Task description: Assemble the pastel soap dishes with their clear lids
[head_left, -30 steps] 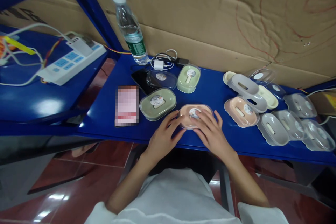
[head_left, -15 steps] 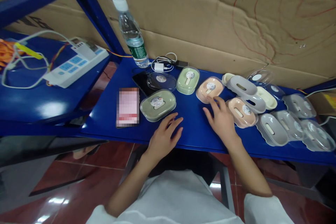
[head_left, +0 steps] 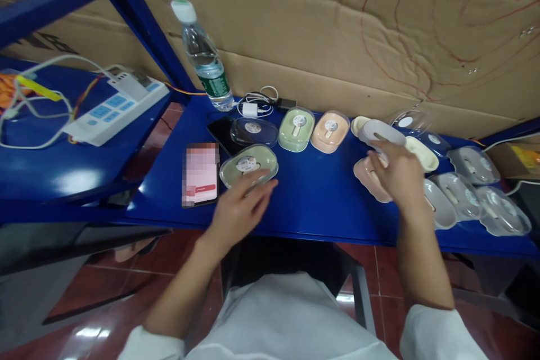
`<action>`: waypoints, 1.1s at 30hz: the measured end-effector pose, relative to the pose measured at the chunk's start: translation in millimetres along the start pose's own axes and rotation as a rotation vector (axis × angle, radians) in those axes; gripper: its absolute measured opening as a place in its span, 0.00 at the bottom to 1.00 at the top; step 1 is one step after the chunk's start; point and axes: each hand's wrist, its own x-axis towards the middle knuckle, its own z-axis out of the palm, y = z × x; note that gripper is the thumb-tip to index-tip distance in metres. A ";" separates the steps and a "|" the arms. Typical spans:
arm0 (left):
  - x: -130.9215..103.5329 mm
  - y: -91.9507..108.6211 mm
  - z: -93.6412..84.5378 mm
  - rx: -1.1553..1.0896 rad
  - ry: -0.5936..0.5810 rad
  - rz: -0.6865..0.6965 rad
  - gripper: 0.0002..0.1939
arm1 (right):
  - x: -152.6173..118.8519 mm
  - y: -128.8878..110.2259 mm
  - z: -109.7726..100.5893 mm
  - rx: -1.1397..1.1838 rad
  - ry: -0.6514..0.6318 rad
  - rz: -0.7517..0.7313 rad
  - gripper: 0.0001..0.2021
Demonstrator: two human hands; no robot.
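My left hand (head_left: 242, 202), fingers apart, is over the near edge of a green oval box with a clear lid (head_left: 232, 171). Over the pink box at the right (head_left: 368, 177) reaches my right hand (head_left: 396, 171), its fingers spread near a grey tray (head_left: 382, 130); whether it touches either is unclear. A second green box (head_left: 296, 134) and another pink box (head_left: 330, 134) stand side by side at the back. Several grey boxes (head_left: 459, 194) lie at the right, with a cream tray (head_left: 422, 154) behind them.
A phone with a lit screen (head_left: 201, 174) lies at the left. Behind are a water bottle (head_left: 208, 64), a white charger (head_left: 250, 109) and a clear lid (head_left: 254, 132). A power strip (head_left: 113, 112) rests on the neighbouring blue table. Cardboard (head_left: 295, 28) stands behind.
My right hand has moved right, from the back pink box to the other pink box. That back box now sits straighter beside the green one. My left hand has shifted left over the near green box.
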 end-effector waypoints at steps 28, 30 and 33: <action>106.4 -151.1 -1.3 0.168 -0.560 -0.239 0.32 | 30.9 62.0 26.9 -0.181 0.056 0.347 0.21; 104.5 -149.5 -1.6 0.161 -0.553 -0.242 0.32 | 30.4 57.2 25.3 -0.169 0.097 0.327 0.21; 103.7 -144.1 -3.4 0.167 -0.556 -0.247 0.32 | 32.6 39.1 24.6 -0.144 0.125 0.220 0.21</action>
